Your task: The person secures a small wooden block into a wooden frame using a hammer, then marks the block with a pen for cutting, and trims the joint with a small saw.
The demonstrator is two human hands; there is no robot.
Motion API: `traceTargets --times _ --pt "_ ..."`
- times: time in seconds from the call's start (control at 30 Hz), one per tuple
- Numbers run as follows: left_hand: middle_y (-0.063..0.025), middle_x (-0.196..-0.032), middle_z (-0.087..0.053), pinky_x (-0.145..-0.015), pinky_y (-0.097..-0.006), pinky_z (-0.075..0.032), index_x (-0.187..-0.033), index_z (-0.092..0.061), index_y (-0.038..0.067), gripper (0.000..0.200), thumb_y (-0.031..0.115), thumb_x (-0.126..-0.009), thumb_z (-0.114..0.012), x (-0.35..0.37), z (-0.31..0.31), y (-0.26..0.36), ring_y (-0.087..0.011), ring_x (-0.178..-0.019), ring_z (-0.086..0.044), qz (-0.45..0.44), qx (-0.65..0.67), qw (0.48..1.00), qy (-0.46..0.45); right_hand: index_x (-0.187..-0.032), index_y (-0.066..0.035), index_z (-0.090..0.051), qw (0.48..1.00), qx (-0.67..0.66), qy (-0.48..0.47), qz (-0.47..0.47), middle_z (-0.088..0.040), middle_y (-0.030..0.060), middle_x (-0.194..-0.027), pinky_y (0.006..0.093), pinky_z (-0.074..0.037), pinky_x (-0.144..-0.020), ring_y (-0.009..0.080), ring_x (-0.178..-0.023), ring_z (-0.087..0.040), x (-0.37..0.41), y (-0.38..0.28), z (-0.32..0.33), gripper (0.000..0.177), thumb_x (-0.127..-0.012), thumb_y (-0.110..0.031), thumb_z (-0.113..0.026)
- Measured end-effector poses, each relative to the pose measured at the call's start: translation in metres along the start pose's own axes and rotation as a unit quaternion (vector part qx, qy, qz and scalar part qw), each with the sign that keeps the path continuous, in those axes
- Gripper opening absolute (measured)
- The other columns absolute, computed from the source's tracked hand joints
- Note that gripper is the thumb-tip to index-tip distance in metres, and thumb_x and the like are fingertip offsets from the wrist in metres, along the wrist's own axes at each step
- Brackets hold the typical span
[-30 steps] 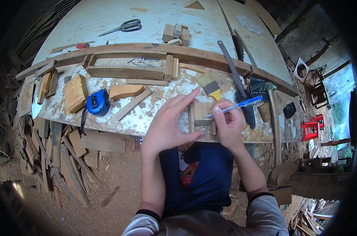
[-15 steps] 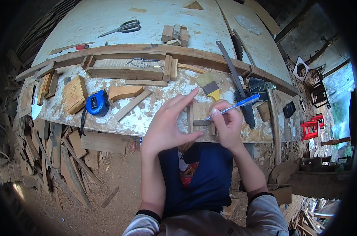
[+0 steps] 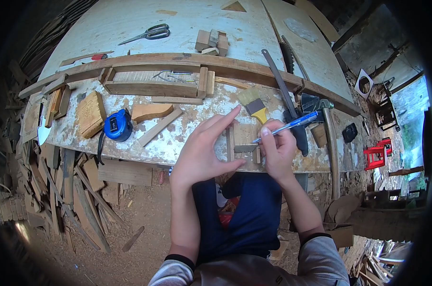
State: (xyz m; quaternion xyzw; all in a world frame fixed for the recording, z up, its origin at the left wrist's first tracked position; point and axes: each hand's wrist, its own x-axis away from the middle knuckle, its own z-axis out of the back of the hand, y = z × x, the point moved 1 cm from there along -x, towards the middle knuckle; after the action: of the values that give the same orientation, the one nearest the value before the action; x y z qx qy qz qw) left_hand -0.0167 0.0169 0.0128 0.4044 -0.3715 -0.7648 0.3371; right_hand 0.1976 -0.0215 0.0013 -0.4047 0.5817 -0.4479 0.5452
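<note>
Marking step looks to be in hand, judging by the pose. The small wood piece (image 3: 244, 136) is laid flat at the near edge of the desk (image 3: 178, 138), right in front of the body. It's bracketed by the left hand (image 3: 201, 152): grip spread open, thumb along the near edge, index stretched out toward 1 o'clock, so the piece is pinned, not clasped. The right hand (image 3: 278, 150) has its grip closed on a blue pen (image 3: 292, 126), tip set down on the piece, barrel pointing off to 2 o'clock.

Next stroke prob. calls for the piece to be kept pinned w/o shifting and the tip drawn steady along the wood. Whether a line is already drawn can't be told, too small.

Desk top is chipped white paint, pretty worn. From the hands: yellow-handled paintbrush (image 3: 254, 106) just beyond at 12, saw (image 3: 282, 90) and a hammer (image 3: 328, 128) at 1–2, blue tape measure (image 3: 117, 125) at 10 w/ wood offcuts around it. Further back a long timber rail is laid across, then a pale board w/ scissors (image 3: 147, 33) at 11 and stacked blocks (image 3: 212, 41) at 12.

Dirt floor (image 3: 144, 209) at 8 is littered w/ scrap slats. A red stool (image 3: 375, 155) is seen at 3, outdoors-ish light beyond.
</note>
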Motion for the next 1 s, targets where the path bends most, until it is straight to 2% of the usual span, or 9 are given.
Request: traceTargets --times 0.93,1.0 --pt "-0.0174 -0.128 -0.072 -0.111 -0.0408 -0.053 -0.166 -0.051 0.009 0.111 0.012 -0.065 -0.098 0.0005 0.0008 0.0012 -0.0296 -0.121 -0.07 0.003 -0.01 1.0 -0.005 -0.108 -0.003 -0.065 1.0 0.009 -0.019 -0.016 -0.057 -0.0061 -0.089 0.019 -0.041 -0.065 -0.0016 -0.075 -0.05 0.0009 -0.0028 0.0007 0.007 -0.113 -0.007 -0.061" --pt "-0.0174 -0.122 -0.07 -0.106 -0.0423 -0.053 -0.166 -0.05 0.01 0.109 0.016 -0.067 -0.097 0.0008 -0.0015 -0.0024 -0.0332 -0.114 -0.068 -0.016 0.001 1.0 0.007 -0.108 -0.003 -0.065 1.0 0.007 -0.018 -0.016 -0.057 -0.0061 -0.089 0.0191 -0.041 -0.065 -0.0016 -0.075 -0.05 0.0008 -0.0025 0.0006 0.007 -0.113 -0.007 -0.061"
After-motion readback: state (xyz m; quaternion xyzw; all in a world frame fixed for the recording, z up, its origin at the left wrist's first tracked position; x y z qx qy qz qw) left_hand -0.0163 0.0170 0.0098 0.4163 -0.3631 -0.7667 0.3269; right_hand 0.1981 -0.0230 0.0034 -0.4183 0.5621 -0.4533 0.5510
